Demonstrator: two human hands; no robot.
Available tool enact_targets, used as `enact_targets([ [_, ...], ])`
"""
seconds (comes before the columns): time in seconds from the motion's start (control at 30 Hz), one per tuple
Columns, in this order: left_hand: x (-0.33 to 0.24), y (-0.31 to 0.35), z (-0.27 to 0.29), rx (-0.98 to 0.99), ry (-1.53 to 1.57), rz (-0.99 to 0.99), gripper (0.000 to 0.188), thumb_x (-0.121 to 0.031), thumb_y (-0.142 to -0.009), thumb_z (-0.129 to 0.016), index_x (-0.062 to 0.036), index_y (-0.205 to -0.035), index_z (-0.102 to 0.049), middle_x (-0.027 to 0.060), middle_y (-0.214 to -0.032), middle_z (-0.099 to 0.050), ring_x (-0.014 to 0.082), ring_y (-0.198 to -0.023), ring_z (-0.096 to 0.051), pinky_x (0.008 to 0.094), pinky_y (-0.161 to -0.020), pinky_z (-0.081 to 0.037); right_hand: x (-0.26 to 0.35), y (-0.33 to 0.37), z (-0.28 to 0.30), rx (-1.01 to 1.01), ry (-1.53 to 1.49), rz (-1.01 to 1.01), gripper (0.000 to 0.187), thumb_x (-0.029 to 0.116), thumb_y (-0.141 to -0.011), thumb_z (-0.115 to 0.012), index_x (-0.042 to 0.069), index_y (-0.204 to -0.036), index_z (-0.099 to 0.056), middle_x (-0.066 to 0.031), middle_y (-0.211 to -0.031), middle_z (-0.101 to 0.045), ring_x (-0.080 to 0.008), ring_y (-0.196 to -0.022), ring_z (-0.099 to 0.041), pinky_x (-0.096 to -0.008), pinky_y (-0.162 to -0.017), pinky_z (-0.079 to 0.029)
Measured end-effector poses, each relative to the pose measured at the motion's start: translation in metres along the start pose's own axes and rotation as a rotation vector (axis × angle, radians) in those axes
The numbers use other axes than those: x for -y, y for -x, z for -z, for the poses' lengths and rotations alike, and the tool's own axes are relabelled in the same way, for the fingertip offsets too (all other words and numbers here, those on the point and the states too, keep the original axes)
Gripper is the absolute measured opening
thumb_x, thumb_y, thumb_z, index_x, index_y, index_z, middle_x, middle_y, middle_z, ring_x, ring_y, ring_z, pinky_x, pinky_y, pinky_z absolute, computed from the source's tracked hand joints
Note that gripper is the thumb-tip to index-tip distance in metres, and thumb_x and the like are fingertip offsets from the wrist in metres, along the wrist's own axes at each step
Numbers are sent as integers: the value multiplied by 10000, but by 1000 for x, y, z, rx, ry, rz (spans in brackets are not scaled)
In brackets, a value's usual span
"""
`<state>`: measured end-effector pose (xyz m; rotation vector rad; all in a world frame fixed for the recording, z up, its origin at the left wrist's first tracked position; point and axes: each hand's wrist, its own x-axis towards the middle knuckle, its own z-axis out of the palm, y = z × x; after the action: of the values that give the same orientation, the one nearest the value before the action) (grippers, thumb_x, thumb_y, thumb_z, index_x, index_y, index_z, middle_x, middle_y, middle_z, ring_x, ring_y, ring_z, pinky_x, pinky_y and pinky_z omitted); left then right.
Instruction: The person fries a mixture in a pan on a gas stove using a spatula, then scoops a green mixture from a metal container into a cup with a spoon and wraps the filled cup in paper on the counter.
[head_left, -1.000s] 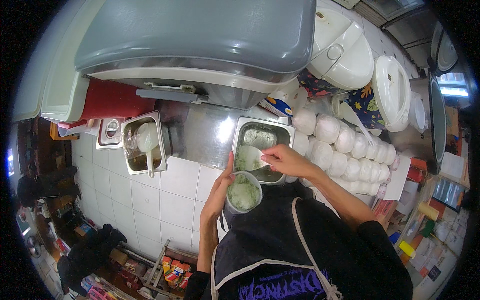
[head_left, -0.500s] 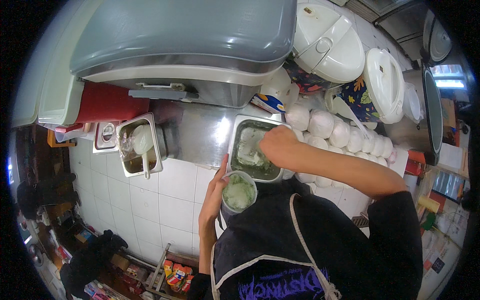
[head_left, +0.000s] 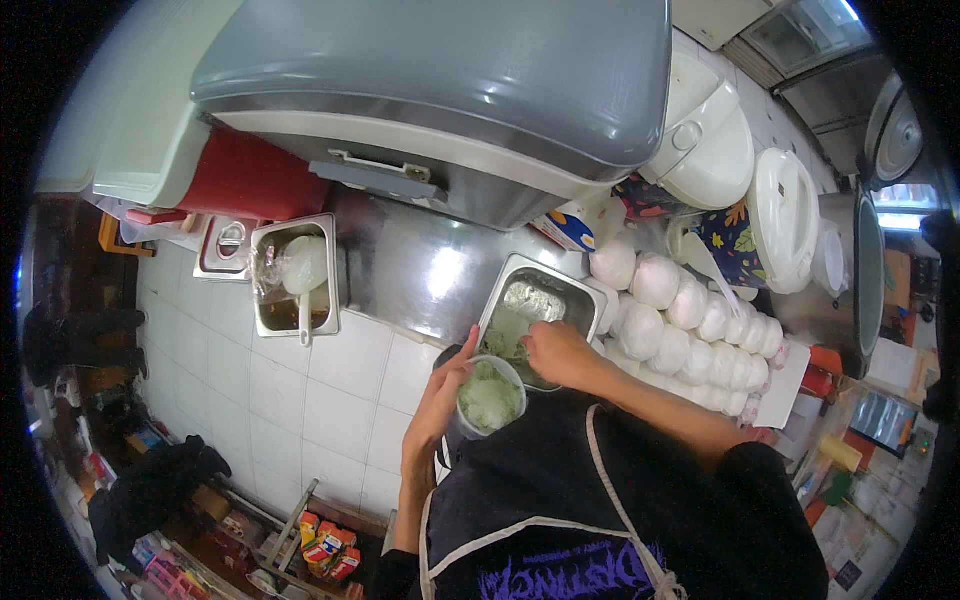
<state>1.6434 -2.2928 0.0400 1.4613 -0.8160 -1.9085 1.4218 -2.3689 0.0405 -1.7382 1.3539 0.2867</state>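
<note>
My left hand [head_left: 432,408] is wrapped round a clear cup [head_left: 522,400], which holds a pale green, crumbly, icy-looking mass [head_left: 488,398]. The cup sits right against the near left corner of a deep rectangular metal pan [head_left: 578,300]. Inside the pan, more of the pale green stuff [head_left: 509,332] lies along the near left side, and shiny metal shows at the far end. My right hand [head_left: 556,352] is closed in a fist low in the pan, by the green stuff. Whatever it grips is hidden by the fingers and the pan.
A large grey-lidded container [head_left: 430,80] stands behind the steel counter [head_left: 420,262]. To the left, another metal pan [head_left: 262,325] holds a white ladle [head_left: 304,270]. Wrapped white round bundles [head_left: 690,340] are stacked on the right, near white-lidded patterned tubs [head_left: 783,220].
My right hand has come toward me within the pan, and bare metal now shows at its far end. The cup stays in my left hand. The whole view has shifted slightly.
</note>
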Motion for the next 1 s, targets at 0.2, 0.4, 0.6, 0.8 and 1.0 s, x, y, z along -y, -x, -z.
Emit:
enact_targets([
  [0.2, 3, -2, 6, 10, 22, -37, 742, -311, -933, -407, -20, -1609, -317, 209, -1575, -434, 290, -1435, -423, 347, -1197, -286, -12, -2, -3, -145, -215, 25, 314, 259, -989, -611, -37, -915, -685, -288, -828, -676, -465, -797, -668, -510, -725, -506],
  [0.4, 16, -3, 14, -3, 343, -26, 620, -277, -998, -403, -11, -1558, -407, 189, -1524, -497, 283, -1424, -458, 357, -1188, -331, -31, 28, 13, -97, -511, 76, 303, 263, -1035, -593, -5, -1139, -686, -98, -711, -625, -189, -638, -579, -347, -615, -460],
  [0.6, 20, 17, 30, -120, 538, -67, 587, -462, -1081, -365, -20, -1446, -487, 155, -1316, -611, 247, -1239, -606, 379, -1060, -493, -10, 71, 24, -83, -741, 180, 390, 192, -1050, -570, 52, -1413, -595, -10, -749, -601, -95, -675, -545, -289, -629, -473],
  [0.8, -7, 23, 19, -323, 600, -293, 664, -569, -1078, -355, -23, -1430, -494, 165, -1323, -626, 267, -1243, -610, 401, -1073, -496, 55, 77, 11, -364, -92, 640, 573, 72, -967, -578, 138, -1529, -495, -119, -856, -604, -306, -675, -615, -409, -667, -535],
  [1.0, -21, 36, 13, -526, 854, -505, 603, -541, -1080, -415, -39, -1400, -505, 140, -1337, -614, 238, -1236, -601, 382, -1063, -483, 102, 75, 23, -174, 350, 594, 863, 27, -849, -575, 261, -1630, -291, -150, -1060, -561, -384, -787, -661, -500, -718, -578],
])
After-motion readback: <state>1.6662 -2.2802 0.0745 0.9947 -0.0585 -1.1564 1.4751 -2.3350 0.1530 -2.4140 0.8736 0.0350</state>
